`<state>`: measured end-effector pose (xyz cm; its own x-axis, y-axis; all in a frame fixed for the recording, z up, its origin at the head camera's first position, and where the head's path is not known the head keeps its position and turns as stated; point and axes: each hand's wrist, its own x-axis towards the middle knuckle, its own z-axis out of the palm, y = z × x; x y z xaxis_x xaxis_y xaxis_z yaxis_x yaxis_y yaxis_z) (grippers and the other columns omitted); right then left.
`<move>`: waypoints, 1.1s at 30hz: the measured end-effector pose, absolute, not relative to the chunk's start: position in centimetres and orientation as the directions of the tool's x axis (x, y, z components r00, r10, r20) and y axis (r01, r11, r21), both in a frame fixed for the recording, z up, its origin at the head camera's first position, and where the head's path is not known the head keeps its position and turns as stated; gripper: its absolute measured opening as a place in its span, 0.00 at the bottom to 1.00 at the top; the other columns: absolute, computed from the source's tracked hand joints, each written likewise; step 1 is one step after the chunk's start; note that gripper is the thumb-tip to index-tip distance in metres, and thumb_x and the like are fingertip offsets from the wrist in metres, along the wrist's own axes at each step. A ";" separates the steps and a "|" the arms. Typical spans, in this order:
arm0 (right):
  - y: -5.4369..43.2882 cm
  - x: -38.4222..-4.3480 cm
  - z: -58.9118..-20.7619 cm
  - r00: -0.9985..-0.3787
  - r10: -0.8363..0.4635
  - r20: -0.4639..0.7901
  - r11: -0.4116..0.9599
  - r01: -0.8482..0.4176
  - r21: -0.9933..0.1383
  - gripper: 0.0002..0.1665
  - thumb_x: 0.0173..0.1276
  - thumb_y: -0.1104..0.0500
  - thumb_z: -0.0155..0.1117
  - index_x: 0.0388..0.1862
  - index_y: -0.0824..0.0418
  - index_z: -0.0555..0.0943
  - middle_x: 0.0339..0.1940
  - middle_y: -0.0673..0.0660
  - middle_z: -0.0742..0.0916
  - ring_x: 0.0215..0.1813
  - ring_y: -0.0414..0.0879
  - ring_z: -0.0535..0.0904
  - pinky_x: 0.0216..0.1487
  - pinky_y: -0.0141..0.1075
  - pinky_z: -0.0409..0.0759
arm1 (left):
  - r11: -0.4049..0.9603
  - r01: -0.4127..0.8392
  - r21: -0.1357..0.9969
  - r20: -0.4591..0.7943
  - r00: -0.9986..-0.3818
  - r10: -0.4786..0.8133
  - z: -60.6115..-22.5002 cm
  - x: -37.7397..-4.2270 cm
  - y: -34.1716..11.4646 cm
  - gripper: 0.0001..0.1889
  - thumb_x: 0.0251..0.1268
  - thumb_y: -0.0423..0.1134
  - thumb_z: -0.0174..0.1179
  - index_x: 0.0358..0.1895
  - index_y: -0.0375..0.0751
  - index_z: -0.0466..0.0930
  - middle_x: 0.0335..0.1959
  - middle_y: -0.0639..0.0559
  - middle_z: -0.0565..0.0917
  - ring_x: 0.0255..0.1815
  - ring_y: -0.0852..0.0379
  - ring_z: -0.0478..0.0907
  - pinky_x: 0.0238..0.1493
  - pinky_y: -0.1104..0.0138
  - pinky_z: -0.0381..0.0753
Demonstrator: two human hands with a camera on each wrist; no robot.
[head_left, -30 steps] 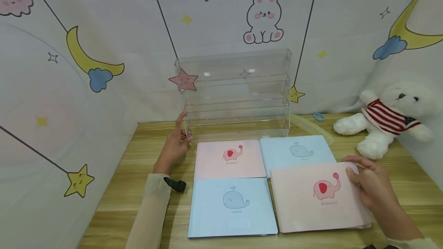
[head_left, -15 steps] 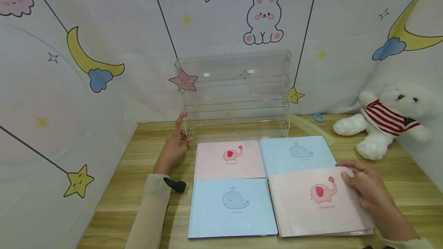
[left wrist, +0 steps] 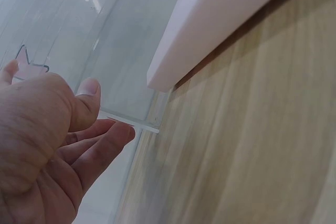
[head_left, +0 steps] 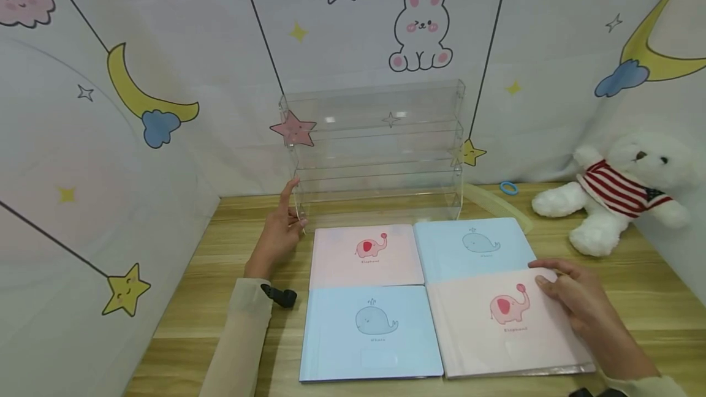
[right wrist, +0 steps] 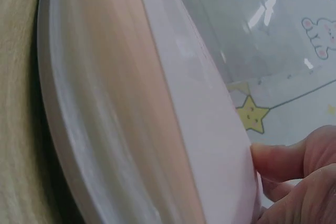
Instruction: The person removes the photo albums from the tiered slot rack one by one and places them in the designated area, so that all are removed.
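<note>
Four-sided covers with animal drawings lie in a grid. My right hand pinches the top right corner of the pink elephant album; its cover bows up from the inner leaves in the right wrist view, with my thumb at its edge. Behind it lies a blue whale album. To its left are another blue whale album and a pink elephant album. My left hand holds the left side panel of a clear acrylic tiered rack, thumb and fingers on either side of the edge.
A white teddy bear in a striped shirt sits at the right. Near the rack's right side lie a pale yellow comb and a small blue ring. A printed cloth hangs behind the wooden table.
My right hand has shifted slightly left along with the corner of the pink elephant album, and the cover's right part has moved left. The left hand stays on the rack.
</note>
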<state>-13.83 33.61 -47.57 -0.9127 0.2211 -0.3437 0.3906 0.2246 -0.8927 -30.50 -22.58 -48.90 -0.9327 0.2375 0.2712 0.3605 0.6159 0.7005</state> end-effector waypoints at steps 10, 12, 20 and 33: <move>33.7 -13.8 -48.1 -0.920 0.222 -0.323 0.448 0.391 -0.804 0.20 0.78 0.58 0.67 0.66 0.54 0.84 0.63 0.72 0.77 0.46 0.48 0.74 0.42 0.35 0.75 | 0.622 0.355 0.698 0.264 -0.935 0.237 -48.8 -30.4 -22.6 0.57 0.76 0.24 0.62 0.86 0.81 0.37 0.45 0.36 0.85 0.51 0.37 0.91 0.45 0.53 0.89; 33.5 -13.7 -48.1 -0.934 0.216 -0.283 0.545 0.356 -0.759 0.27 0.77 0.55 0.69 0.71 0.62 0.79 0.64 0.77 0.79 0.51 0.59 0.81 0.46 0.42 0.80 | 0.621 0.355 0.699 0.265 -0.935 0.236 -48.8 -30.4 -22.6 0.57 0.76 0.24 0.62 0.86 0.81 0.37 0.45 0.36 0.85 0.51 0.37 0.91 0.45 0.53 0.89; 33.4 -13.6 -47.9 -0.977 0.164 -0.138 0.803 0.214 -0.556 0.40 0.76 0.44 0.69 0.75 0.65 0.70 0.61 0.81 0.83 0.57 0.71 0.83 0.48 0.51 0.78 | 0.607 0.367 0.705 0.281 -0.930 0.237 -48.7 -30.4 -22.5 0.55 0.75 0.23 0.62 0.87 0.74 0.39 0.45 0.36 0.86 0.53 0.37 0.90 0.50 0.49 0.90; 32.9 -13.6 -47.4 -0.983 0.147 -0.113 0.865 0.183 -0.467 0.44 0.74 0.45 0.72 0.75 0.69 0.67 0.58 0.78 0.85 0.54 0.70 0.83 0.49 0.60 0.77 | 0.637 0.358 0.682 0.278 -0.933 0.226 -48.3 -30.1 -22.6 0.55 0.76 0.24 0.62 0.87 0.73 0.39 0.45 0.36 0.86 0.52 0.37 0.90 0.50 0.49 0.90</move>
<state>-13.65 32.85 -47.44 -0.9827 0.1466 -0.1129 0.1827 0.8651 -0.4671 -30.13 -22.64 -48.29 -0.9334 0.2264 0.2783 0.3581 0.6373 0.6823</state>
